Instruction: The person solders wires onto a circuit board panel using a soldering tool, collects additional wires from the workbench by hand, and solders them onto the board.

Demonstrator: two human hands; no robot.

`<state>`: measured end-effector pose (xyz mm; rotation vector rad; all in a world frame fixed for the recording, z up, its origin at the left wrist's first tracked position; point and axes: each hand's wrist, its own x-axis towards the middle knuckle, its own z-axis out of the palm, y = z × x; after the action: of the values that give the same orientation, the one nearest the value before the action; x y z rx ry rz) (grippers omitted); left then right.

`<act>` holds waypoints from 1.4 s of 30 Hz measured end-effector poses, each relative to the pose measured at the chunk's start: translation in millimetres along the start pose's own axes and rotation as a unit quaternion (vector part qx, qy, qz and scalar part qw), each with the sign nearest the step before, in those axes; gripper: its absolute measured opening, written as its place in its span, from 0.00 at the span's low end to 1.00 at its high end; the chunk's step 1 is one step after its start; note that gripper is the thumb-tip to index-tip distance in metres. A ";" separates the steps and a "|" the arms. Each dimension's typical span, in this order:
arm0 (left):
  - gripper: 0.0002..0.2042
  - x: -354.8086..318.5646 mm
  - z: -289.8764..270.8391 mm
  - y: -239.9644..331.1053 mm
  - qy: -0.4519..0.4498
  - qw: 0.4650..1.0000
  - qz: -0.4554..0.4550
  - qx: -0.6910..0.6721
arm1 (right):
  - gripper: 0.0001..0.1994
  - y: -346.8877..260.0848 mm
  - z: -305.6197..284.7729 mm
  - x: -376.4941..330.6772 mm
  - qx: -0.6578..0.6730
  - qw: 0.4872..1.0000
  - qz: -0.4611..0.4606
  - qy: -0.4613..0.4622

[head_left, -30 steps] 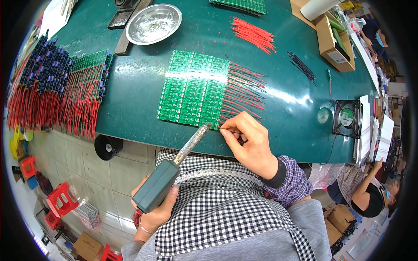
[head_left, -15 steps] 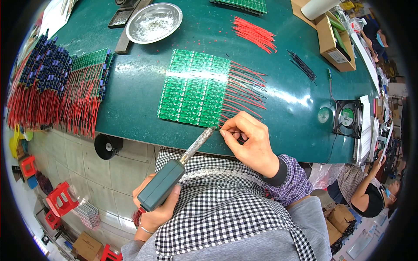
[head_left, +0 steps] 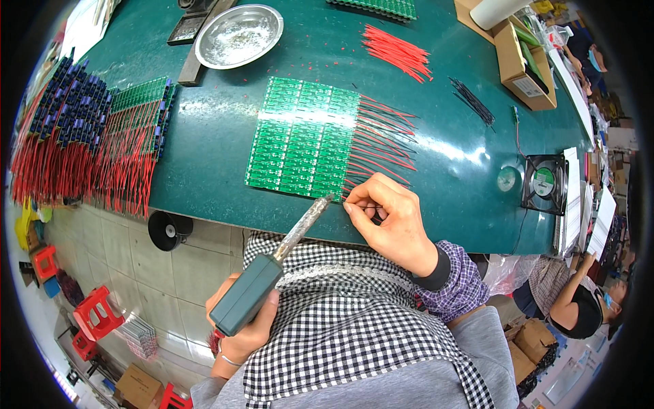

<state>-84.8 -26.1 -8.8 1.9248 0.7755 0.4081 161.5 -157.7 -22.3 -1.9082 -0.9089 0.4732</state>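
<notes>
A green circuit board panel (head_left: 300,136) lies on the table, with red and black wires (head_left: 381,146) sticking out along its right edge. In my left hand (head_left: 248,327) is a soldering iron (head_left: 246,293) with a dark green handle. Its tip is near the panel's lower right corner. My right hand (head_left: 395,221) is closed in a pinch on a thin black wire (head_left: 354,203) beside that same corner. The exact contact between tip, wire and board is too small to make out.
A round metal dish (head_left: 238,37) stands at the back. Wired boards (head_left: 75,129) are stacked at left. Loose red wires (head_left: 396,52) and black wires (head_left: 471,102) lie to the right, before a small fan (head_left: 545,184) and a cardboard box (head_left: 523,68). Another person (head_left: 572,300) is at far right.
The soldering iron in my left hand has shifted slightly left, its tip drawing back a little from the corner. My right hand stays put. At far right, the other person's white sheet has swung into view.
</notes>
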 end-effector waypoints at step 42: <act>0.16 136.6 17.3 -13.8 0.286 0.946 0.066 -0.136 | 0.11 76.8 -73.6 179.2 -0.449 0.852 -0.221 0.153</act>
<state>21.6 58.4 -35.5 1.6094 0.9011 1.1318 356.2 -87.0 -45.1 -2.3600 -1.4440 -0.6454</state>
